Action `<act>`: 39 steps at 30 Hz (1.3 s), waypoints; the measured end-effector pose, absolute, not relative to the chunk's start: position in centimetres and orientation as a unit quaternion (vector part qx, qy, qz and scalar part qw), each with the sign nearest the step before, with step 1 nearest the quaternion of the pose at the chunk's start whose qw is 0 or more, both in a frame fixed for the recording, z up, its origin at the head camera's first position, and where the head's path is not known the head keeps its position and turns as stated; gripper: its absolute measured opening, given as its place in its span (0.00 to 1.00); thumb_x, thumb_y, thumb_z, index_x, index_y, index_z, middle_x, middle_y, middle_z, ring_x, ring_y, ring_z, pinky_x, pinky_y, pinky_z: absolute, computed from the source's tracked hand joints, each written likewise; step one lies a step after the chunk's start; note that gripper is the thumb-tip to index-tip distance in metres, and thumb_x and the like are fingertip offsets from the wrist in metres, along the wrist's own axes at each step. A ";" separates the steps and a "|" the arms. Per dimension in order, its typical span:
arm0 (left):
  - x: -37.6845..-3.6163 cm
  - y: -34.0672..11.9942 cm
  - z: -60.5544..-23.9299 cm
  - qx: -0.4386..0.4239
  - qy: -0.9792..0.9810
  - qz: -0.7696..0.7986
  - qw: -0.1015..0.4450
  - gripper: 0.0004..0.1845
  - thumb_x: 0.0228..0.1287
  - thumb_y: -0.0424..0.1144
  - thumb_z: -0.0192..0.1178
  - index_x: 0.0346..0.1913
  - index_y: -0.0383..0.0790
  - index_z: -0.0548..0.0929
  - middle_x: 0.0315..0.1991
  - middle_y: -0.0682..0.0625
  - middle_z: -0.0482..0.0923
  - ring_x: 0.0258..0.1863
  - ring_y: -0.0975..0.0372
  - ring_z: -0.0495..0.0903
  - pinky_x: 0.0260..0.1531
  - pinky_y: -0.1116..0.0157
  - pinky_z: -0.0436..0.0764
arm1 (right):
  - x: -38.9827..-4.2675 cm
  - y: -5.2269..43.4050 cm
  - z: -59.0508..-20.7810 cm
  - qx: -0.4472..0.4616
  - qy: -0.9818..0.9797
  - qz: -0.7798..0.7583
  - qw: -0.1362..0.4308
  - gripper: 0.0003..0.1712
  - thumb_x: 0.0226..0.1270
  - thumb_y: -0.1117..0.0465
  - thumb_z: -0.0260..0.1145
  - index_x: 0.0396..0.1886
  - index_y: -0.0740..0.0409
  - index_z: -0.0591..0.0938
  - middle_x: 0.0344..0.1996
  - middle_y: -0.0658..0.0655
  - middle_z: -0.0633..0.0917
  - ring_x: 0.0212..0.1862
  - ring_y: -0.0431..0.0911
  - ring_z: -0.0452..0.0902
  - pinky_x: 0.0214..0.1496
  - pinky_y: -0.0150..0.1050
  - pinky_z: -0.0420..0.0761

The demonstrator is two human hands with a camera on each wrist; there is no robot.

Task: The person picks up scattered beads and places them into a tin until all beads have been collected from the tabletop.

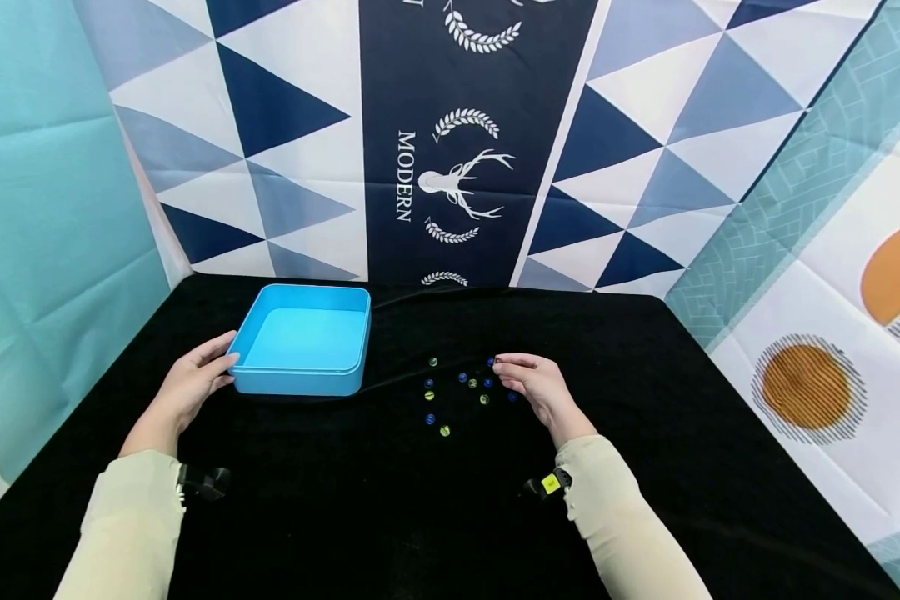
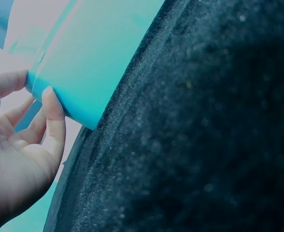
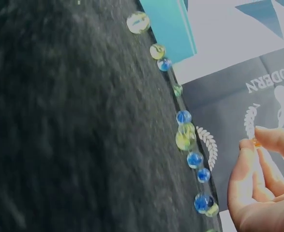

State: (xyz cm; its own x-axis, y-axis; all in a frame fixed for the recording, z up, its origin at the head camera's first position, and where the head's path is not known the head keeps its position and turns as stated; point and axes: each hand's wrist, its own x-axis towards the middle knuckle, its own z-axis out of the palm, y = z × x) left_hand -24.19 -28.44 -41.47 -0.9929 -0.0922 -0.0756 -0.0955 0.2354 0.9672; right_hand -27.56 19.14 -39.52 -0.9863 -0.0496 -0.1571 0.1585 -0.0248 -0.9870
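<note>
A light-blue square box (image 1: 296, 382) with an open top stands on the black cloth, to the left. At its near left corner my left hand (image 1: 183, 387) holds it, thumb and fingers on the rim and side walls; the left wrist view shows the fingertips against the blue box (image 2: 91, 53). My right hand (image 1: 537, 390) pinches a small orange marble (image 3: 256, 142) between thumb and forefinger, mostly covered by the fingertips. Several glass marbles lie loose around and left of that hand, among them a blue marble (image 1: 431, 419) and a yellow-green marble (image 1: 445, 431).
Black cloth (image 1: 390, 508) covers the table. Behind its back edge hangs a patterned curtain (image 1: 450, 233) with triangles and a deer head. A plain turquoise cloth (image 1: 52, 208) hangs at the left. Small dark cameras are strapped at both wrists.
</note>
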 end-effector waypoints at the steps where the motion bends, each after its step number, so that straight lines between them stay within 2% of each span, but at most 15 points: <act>1: -24.2 -28.5 -41.5 -0.061 0.787 0.615 0.001 0.36 0.70 0.51 0.50 0.73 0.39 0.51 0.71 0.37 0.47 0.47 0.68 0.69 0.40 0.75 0.75 | -27.6 18.9 -39.5 0.038 0.695 -0.715 0.072 0.22 0.58 0.69 0.67 0.52 0.73 0.76 0.34 0.50 0.84 0.37 0.44 0.80 0.41 0.33 0.79; 9: -24.0 -28.4 -41.4 -0.062 0.781 0.621 0.002 0.35 0.69 0.51 0.50 0.72 0.39 0.52 0.71 0.37 0.47 0.45 0.71 0.69 0.40 0.75 0.74 | -27.4 17.0 -39.5 0.037 0.690 -0.721 0.055 0.22 0.57 0.70 0.68 0.51 0.74 0.76 0.33 0.51 0.84 0.38 0.46 0.79 0.39 0.32 0.79; 19: -24.1 -28.4 -41.6 -0.061 0.779 0.624 -0.003 0.36 0.69 0.51 0.50 0.72 0.39 0.52 0.71 0.37 0.47 0.46 0.70 0.69 0.39 0.76 0.74 | -27.3 14.1 -39.2 0.036 0.678 -0.732 0.057 0.20 0.56 0.71 0.68 0.49 0.73 0.78 0.33 0.52 0.84 0.34 0.42 0.80 0.40 0.34 0.79; 32: -24.1 -28.6 -41.4 -0.061 0.774 0.630 0.000 0.39 0.67 0.54 0.52 0.72 0.39 0.52 0.71 0.37 0.46 0.44 0.72 0.69 0.39 0.76 0.74 | -27.0 10.6 -39.1 0.022 0.665 -0.745 0.056 0.15 0.54 0.72 0.69 0.43 0.70 0.82 0.32 0.54 0.85 0.35 0.47 0.79 0.39 0.35 0.79; 39: -24.1 -28.5 -41.6 -0.060 0.768 0.638 0.007 0.38 0.67 0.53 0.52 0.72 0.40 0.52 0.71 0.37 0.45 0.43 0.74 0.69 0.39 0.76 0.74 | -26.9 9.1 -39.2 0.012 0.662 -0.747 0.055 0.14 0.54 0.72 0.69 0.42 0.70 0.83 0.32 0.55 0.85 0.36 0.48 0.80 0.38 0.35 0.79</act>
State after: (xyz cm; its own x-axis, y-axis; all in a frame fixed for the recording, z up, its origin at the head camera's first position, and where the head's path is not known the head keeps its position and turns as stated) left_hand -24.13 -28.52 -41.61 -0.9926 -0.0837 -0.0882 -0.1020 0.1783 0.9787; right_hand -26.88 9.14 -39.19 -0.9938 -0.0665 -0.0897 0.0970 -0.1175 -0.9883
